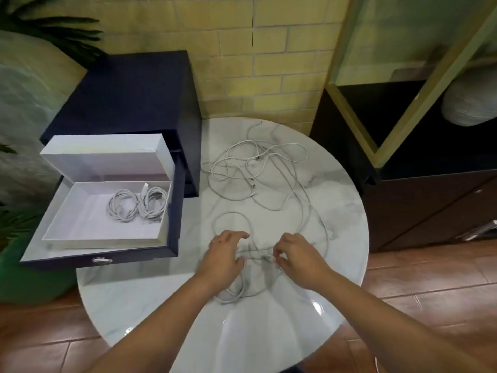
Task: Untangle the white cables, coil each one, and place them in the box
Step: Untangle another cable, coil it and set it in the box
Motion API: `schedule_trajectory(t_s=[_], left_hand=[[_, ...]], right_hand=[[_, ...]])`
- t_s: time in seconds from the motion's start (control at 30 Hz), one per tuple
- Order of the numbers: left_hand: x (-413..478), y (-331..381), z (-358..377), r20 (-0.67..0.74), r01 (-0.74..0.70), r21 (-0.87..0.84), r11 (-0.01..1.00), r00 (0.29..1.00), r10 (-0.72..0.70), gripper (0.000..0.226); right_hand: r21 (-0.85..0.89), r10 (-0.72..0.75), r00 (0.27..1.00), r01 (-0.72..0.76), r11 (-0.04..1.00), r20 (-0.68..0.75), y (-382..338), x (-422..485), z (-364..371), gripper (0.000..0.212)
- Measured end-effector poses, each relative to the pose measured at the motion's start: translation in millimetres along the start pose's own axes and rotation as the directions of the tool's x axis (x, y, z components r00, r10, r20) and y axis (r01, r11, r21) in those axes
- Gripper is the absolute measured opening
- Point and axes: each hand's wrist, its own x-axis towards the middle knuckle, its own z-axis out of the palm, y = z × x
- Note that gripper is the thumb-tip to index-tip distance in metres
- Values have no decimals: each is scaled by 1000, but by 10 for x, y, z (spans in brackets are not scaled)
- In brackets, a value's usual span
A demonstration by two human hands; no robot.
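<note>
Beyond the cable [257, 257] pinched by the right hand [298, 258], the tangle [257, 158] could be yanked tighter; hold of the left hand [224, 254] was unclear

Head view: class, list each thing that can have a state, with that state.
white box: open, lid upright.
drawer: pulled out, holds the box.
coiled cables: two, inside the box.
tangled cables: loose, uncoiled.
left hand: over the near cable, grip unclear.
right hand: pinches it.
</note>
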Motion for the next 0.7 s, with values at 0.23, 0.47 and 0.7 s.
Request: schedule_trajectory(t_s=[0.23,0.47,0.7], left_hand=[[156,179,-79,-100,-43,41,998,994,47,41],[215,382,-160,-180,-51,-70,996,983,38,16],[197,459,-431,-224,-21,-273,962,974,-42,38]], right_hand=[[-14,-111,959,111,994,-262,-195,231,-744,14],[-2,-94,928,100,995,-361,-291,387,-1226,18],[302,179,891,-50,952,-417,-159,401,-1710,22]])
